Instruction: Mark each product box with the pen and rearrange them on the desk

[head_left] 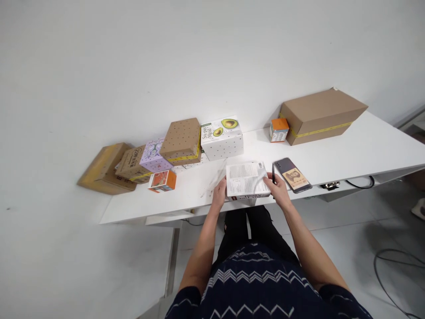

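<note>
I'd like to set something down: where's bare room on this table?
Right of the phone, in front of the long carton; and between the avocado box and the orange box beside that carton. The back left of the table is crowded with boxes.

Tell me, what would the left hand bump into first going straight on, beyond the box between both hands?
Probably the avocado-print box, ahead of the left hand, though depth is unclear here.

Box (246,178) between left fingers (223,183) and right fingers (268,182), at worktop (375,141) near edge. Phone (293,175) on worktop just right of right fingers, two cartons (322,116) farther beyond them. Row of cartons (182,138) beyond left fingers, mostly leftward.
</note>
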`<state>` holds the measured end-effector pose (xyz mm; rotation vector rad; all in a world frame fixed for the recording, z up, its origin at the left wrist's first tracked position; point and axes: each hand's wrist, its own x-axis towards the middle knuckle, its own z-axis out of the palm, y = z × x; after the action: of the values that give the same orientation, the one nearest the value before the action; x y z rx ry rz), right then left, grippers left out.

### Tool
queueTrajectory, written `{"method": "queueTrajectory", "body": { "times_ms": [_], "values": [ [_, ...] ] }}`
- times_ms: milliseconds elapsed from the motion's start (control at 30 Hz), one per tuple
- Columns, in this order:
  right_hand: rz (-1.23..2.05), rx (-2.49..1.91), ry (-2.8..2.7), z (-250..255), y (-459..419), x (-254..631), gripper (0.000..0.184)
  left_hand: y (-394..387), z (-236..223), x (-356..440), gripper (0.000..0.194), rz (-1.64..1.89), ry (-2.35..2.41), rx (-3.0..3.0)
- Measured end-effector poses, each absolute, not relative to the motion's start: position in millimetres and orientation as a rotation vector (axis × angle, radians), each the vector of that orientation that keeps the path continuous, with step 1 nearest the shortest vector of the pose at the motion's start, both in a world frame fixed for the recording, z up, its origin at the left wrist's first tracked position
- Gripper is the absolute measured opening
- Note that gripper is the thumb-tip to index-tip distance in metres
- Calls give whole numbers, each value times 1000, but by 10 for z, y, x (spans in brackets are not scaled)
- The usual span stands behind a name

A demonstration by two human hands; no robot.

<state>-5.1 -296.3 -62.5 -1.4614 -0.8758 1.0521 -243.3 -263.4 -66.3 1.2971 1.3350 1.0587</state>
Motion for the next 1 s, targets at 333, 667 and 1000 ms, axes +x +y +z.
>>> {"method": "queueTrajectory", "body": {
  "times_ms": [333, 667, 1000],
  "values": [
    [962, -1565, -976, -543, -2975, -4, 46, -2691, -603, -2292, 67, 989, 1379, 1360],
    [1159, -1059, -764, -43, -2949, 216, 33, -2859, -300, -2019, 32, 1055, 1530, 2251],
    [995, -1009, -793, 158, -2726, 23, 31, -2601, -301, -1601, 27, 897, 1142, 2654]
  ]
}}
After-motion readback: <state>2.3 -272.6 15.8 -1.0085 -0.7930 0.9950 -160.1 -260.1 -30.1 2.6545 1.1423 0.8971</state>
